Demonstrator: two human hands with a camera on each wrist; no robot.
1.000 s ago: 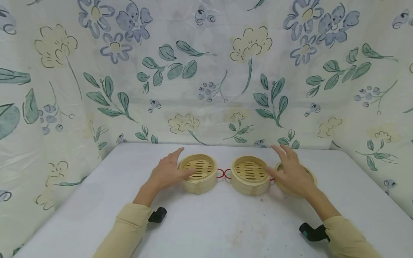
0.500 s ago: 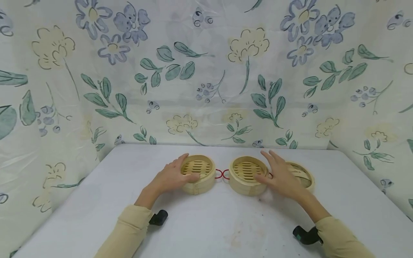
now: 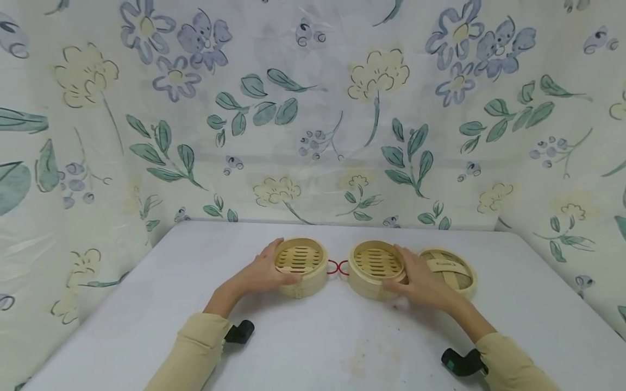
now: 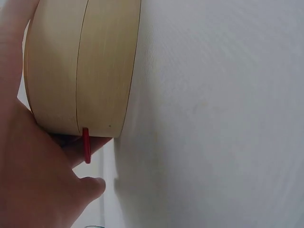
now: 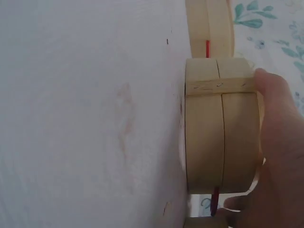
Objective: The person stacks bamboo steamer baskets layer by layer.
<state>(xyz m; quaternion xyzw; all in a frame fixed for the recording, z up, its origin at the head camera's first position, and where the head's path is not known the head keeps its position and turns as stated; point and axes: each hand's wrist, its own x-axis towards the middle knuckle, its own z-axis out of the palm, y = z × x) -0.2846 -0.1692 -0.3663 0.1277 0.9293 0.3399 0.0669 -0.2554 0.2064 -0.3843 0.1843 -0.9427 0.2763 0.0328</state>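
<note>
Gripping one steamer (image 3: 302,266) each, left hand (image 3: 263,272) and right hand (image 3: 421,281) flank red loops (image 3: 338,266), lid (image 3: 452,269) beside the right.

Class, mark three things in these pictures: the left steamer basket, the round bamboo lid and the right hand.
Left steamer basket (image 3: 301,260): head view, on its slatted floor.
Round bamboo lid (image 3: 447,266): head view, on the pale strip across its top.
Right hand (image 3: 421,282): head view, on the back of the hand.

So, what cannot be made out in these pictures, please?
Head: marks on the bamboo steamer lid, too small to read; its lower-left part, behind the right hand.
Head: left side of the left bamboo steamer, behind the left hand.
Left wrist: same steamer, partly cut off by the top edge.
</note>
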